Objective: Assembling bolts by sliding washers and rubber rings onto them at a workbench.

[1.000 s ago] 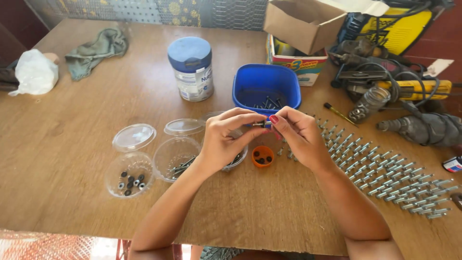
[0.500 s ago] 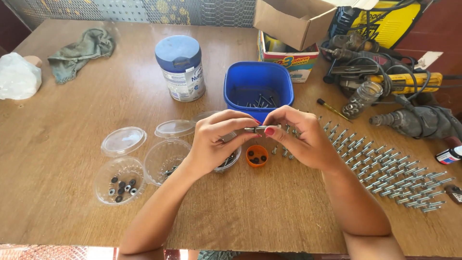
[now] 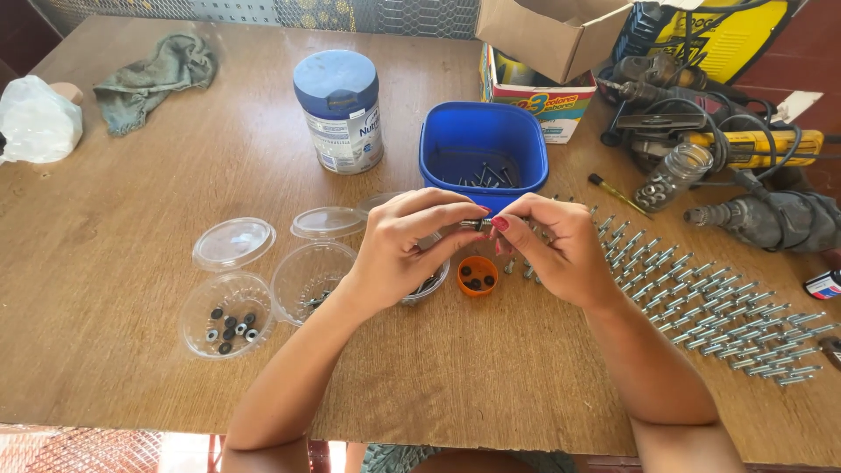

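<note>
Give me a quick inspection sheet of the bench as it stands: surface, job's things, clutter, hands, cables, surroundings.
Surface: wooden table, scuffed, in sunlight.
Job's things: small bolt pinched between both hands; blue tub with bolts inside; rows of bolts laid out on the table; orange cap with small dark parts; clear cups holding washers, their lids beside them.
Clutter: blue-lidded tin, green rag, white bag, cardboard boxes, glass jar, screwdriver.
Hands: left hand and right hand both grip the bolt.
Cables: black cords tangled among the power drills.
Surroundings: mesh fence behind the table.
</note>
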